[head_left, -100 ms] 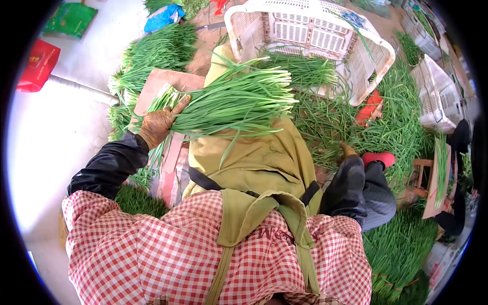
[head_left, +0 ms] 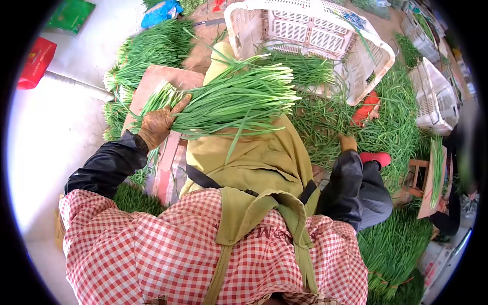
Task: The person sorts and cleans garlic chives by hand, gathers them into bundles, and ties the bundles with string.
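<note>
Red bag: Sat on a white surface at the far left.
Green bag: Lay above the red bag and a little to its right.
Left sleeve: Looked black and shiny, reaching up and right from a red-and-white checked top.
Left hand: Had a firmly closed grip around the leafy left part of the green bunch.
Stacked greens: Lay in thick bundles at upper left, just beside a pinkish board.
Blue bag: Lay crumpled near the top edge, just above the stacked greens.
Green bunch: Lay across the lap over an olive apron, pale ends pointing right, a few long blades hanging down.
White crate: Faced the person just beyond the bunch, with more stalks at its mouth.
Right hand: Reached down near the loose greens, half hidden by its dark sleeve; showed too little of the grip to tell its spread or any hold.
Orange-red item: Lay among the loose greens, just above the right hand.
Lower-right greens: Lay densely packed, with a thin red band near the bottom.
Narrow board: Carried a thin strip of green stalks.
Second crate: Stood at the far right, also white.
</note>
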Demonstrator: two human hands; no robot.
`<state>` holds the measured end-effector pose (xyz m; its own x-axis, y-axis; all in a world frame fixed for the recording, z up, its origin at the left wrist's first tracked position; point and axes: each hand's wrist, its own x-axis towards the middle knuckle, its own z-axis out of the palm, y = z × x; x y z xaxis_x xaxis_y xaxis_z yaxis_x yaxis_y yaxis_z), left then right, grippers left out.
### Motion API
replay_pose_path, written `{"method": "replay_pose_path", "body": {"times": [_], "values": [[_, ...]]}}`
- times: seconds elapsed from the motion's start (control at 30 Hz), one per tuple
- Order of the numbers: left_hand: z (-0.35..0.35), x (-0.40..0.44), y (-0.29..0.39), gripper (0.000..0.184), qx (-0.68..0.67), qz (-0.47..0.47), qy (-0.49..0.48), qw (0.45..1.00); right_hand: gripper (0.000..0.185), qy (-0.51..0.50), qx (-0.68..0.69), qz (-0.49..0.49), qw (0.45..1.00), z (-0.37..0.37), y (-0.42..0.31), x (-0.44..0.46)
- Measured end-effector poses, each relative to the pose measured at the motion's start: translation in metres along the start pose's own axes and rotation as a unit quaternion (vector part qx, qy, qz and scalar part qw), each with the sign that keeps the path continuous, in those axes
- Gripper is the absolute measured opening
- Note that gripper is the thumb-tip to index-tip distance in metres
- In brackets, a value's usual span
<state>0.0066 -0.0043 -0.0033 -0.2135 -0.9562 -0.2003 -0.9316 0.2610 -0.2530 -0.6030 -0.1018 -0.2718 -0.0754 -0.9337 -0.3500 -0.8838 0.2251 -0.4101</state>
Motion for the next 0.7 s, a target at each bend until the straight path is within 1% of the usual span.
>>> {"method": "replay_pose_path", "body": {"times": [0.03, 0.07, 0.1, 0.13, 0.17, 0.2, 0.23, 0.27, 0.3, 0.33, 0.37, 0.4, 0.43, 0.47, 0.5, 0.53, 0.57, 0.6, 0.63, 0.67, 0.7], "values": [[0.009, -0.005, 0.001, 0.075, 0.015, 0.030, 0.043, 0.999, 0.036, 0.110, 0.143, 0.029, 0.983, -0.028, -0.069, -0.019], [0.017, -0.004, 0.001, 0.075, 0.034, 0.058, 0.094, 0.993, 0.029, 0.229, 0.278, -0.178, 0.916, -0.041, -0.112, -0.039], [0.026, -0.002, 0.003, 0.075, 0.043, 0.056, 0.088, 0.994, 0.030, 0.205, 0.377, -0.141, 0.892, -0.074, -0.173, -0.067], [0.023, -0.002, 0.000, 0.075, 0.045, 0.060, 0.087, 0.993, 0.030, 0.198, 0.352, -0.165, 0.900, -0.086, -0.212, -0.079], [0.017, -0.003, 0.001, 0.076, 0.043, 0.063, 0.075, 0.994, 0.035, 0.169, 0.336, -0.183, 0.908, -0.097, -0.251, -0.099], [0.007, -0.003, -0.002, 0.076, 0.047, 0.062, 0.065, 0.995, 0.049, 0.177, 0.190, -0.244, 0.934, -0.101, -0.281, -0.110], [-0.006, -0.004, -0.002, 0.078, 0.043, 0.060, 0.050, 0.996, 0.066, 0.163, 0.109, -0.259, 0.946, -0.091, -0.298, -0.106], [-0.015, -0.002, 0.002, 0.078, 0.049, 0.057, 0.052, 0.996, 0.073, 0.161, 0.025, -0.250, 0.954, -0.080, -0.310, -0.102], [-0.024, 0.000, 0.006, 0.080, 0.024, 0.039, 0.019, 0.999, 0.070, 0.144, -0.016, -0.239, 0.960, -0.074, -0.321, -0.105], [-0.028, 0.001, 0.006, 0.082, -0.002, 0.019, -0.014, 1.000, 0.066, 0.126, -0.059, -0.227, 0.964, -0.070, -0.327, -0.106], [-0.028, 0.000, 0.002, 0.086, -0.048, 0.034, 0.004, 0.998, 0.066, 0.128, -0.057, -0.233, 0.962, -0.064, -0.324, -0.101], [-0.028, 0.000, -0.001, 0.086, -0.048, 0.029, 0.004, 0.998, 0.058, 0.112, 0.054, -0.215, 0.969, -0.054, -0.314, -0.093], [-0.030, 0.000, -0.001, 0.083, -0.038, 0.045, 0.036, 0.998, 0.049, 0.094, 0.163, -0.191, 0.963, -0.047, -0.306, -0.089], [-0.032, 0.001, -0.001, 0.080, -0.026, 0.065, 0.066, 0.995, 0.049, 0.093, 0.162, -0.189, 0.964, -0.039, -0.297, -0.087], [-0.035, 0.004, 0.000, 0.080, -0.042, 0.051, 0.051, 0.996, 0.038, 0.004, 0.415, -0.146, 0.898, -0.034, -0.291, -0.090], [-0.031, 0.006, -0.001, 0.080, -0.044, 0.058, 0.049, 0.996, 0.027, -0.080, 0.637, -0.090, 0.762, -0.032, -0.283, -0.092], [-0.023, 0.009, -0.003, 0.079, -0.062, 0.064, 0.060, 0.994, 0.019, -0.056, 0.625, -0.103, 0.772, -0.031, -0.273, -0.093], [-0.018, 0.013, -0.004, 0.079, -0.076, 0.069, 0.072, 0.992, 0.019, -0.050, 0.626, -0.099, 0.772, -0.032, -0.264, -0.093], [-0.015, 0.014, -0.003, 0.077, -0.077, 0.084, 0.096, 0.989, 0.021, 0.019, 0.592, -0.118, 0.797, -0.031, -0.252, -0.091], [-0.012, 0.016, -0.002, 0.077, -0.077, 0.089, 0.097, 0.988, 0.024, 0.087, 0.553, -0.139, 0.817, -0.030, -0.239, -0.086], [-0.009, 0.019, -0.002, 0.075, -0.074, 0.078, 0.089, 0.990, 0.026, 0.140, 0.517, -0.118, 0.836, -0.012, -0.208, -0.066]]}}
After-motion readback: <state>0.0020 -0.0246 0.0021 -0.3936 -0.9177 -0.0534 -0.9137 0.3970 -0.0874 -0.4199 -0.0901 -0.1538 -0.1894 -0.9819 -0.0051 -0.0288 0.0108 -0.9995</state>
